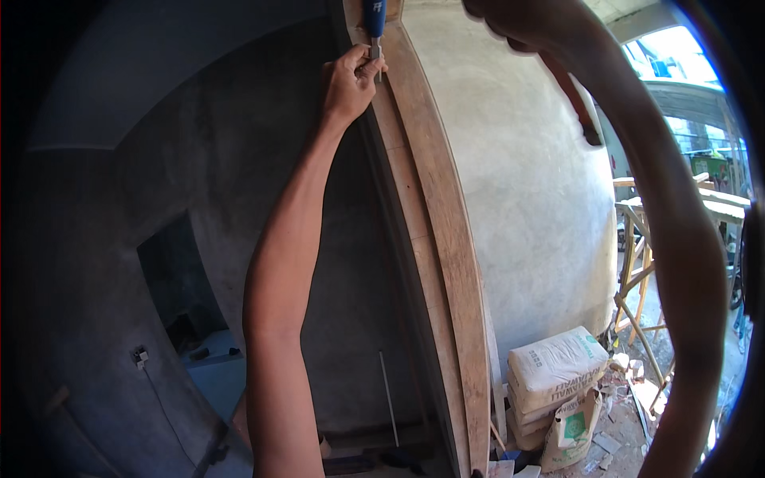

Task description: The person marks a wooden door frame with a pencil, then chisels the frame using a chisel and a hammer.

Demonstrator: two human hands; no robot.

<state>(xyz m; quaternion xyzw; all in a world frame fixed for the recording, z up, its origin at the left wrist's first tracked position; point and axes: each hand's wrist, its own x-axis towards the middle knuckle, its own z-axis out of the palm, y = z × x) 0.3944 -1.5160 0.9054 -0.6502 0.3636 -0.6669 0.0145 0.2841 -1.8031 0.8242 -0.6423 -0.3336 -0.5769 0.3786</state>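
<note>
My left hand [351, 86] is raised at the top middle, thumb and fingers pinching the metal blade of a chisel with a blue handle [374, 17]. The handle points up and its top is cut off by the picture's edge. The chisel lies against the upper part of a wooden door frame [434, 159], its tip near the wood. At the upper right, my right hand [526, 20] is closed around a tool with a reddish-brown handle [572, 99] slanting down. That tool's upper end is out of view, so I cannot tell its kind.
Left of the frame is a dark room with a grey wall [215, 103], an opening [183, 271] and a wall socket [140, 355] with a cord. At right, stacked cement bags [558, 362] stand by a pale wall [526, 199], near rubble [629, 390] and wooden trestles [633, 271].
</note>
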